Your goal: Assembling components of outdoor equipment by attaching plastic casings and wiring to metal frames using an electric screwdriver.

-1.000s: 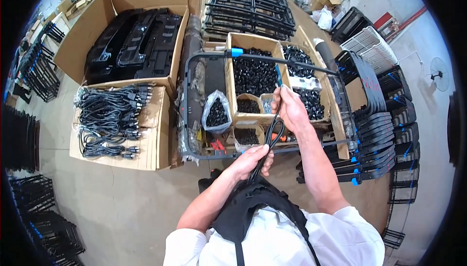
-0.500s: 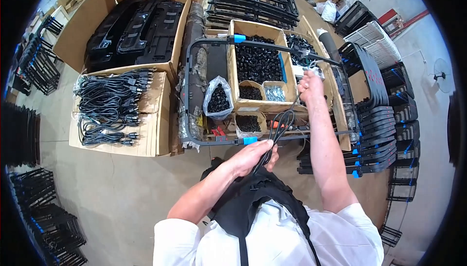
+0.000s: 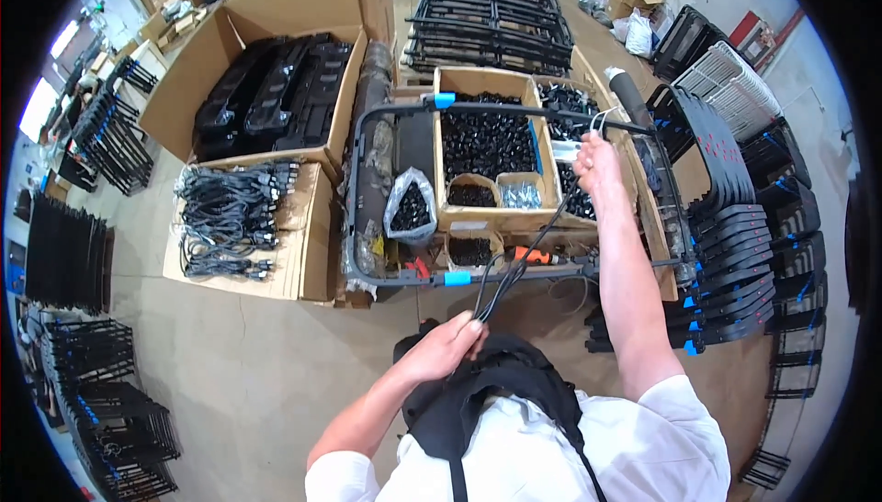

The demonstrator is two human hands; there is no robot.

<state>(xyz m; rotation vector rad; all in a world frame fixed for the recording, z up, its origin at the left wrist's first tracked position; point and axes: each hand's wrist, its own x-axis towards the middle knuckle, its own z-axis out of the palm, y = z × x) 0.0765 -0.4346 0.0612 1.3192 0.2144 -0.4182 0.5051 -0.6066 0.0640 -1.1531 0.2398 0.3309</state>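
A black power cable stretches slantwise between my two hands. My left hand is closed around its doubled strands, low in front of my dark apron. My right hand pinches the far end, where thin white wires stick up past the fingers. Beneath the cable lies a black rounded rectangular frame with blue tape pieces on its bars. My right hand is over the frame's right part, beside a wooden box of small black parts.
At left, bundled black cables lie on cardboard, with a carton of black panels behind. A clear bag of black pieces and an orange-and-black tool sit within the frame. Black frames are stacked at right, others beyond.
My left hand has moved left and toward me, and my right hand slightly right. The cable's bunched loops have drawn out into longer strands between them. The whole view has shifted a little.
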